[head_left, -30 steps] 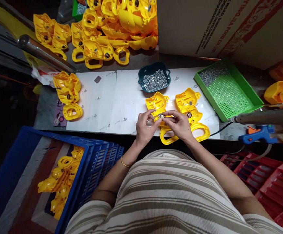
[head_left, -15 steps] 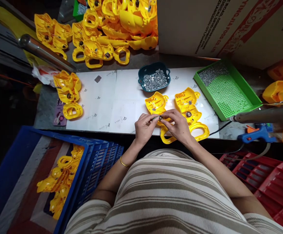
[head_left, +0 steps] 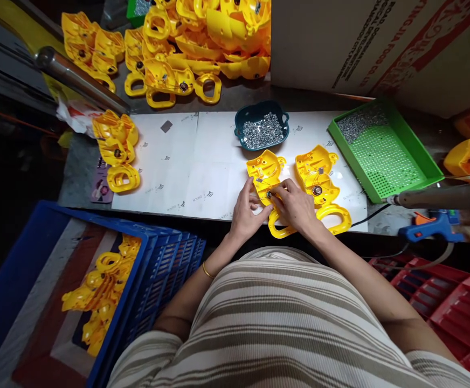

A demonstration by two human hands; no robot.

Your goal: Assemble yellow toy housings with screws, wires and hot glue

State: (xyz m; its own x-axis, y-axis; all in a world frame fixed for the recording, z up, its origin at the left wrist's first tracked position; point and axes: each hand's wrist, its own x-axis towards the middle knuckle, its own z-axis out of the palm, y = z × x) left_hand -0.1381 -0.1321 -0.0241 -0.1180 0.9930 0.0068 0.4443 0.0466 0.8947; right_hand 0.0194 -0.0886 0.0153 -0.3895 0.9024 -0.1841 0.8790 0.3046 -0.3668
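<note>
Two yellow plastic shell halves lie side by side on a white sheet [head_left: 202, 161]. My left hand [head_left: 247, 210] rests against the left shell [head_left: 264, 167], fingers curled at its edge. My right hand [head_left: 295, 207] pinches a small round metal part [head_left: 269, 194] and presses it onto that same shell. The right shell [head_left: 318, 178] carries a small round disc and lies untouched beside my right hand.
A teal bowl [head_left: 239, 121] of small metal pieces sits behind the shells; a green perforated tray [head_left: 384, 156] is at right. Yellow shells are heaped at the back [head_left: 202, 43] and left [head_left: 116, 151]. A blue crate [head_left: 158, 258], red crate [head_left: 441, 302], blue glue gun [head_left: 433, 229] and cardboard box [head_left: 380, 43] surround me.
Both hands dropped from above the left shell onto it, bringing the small metal part down against it. The view shifted slightly.
</note>
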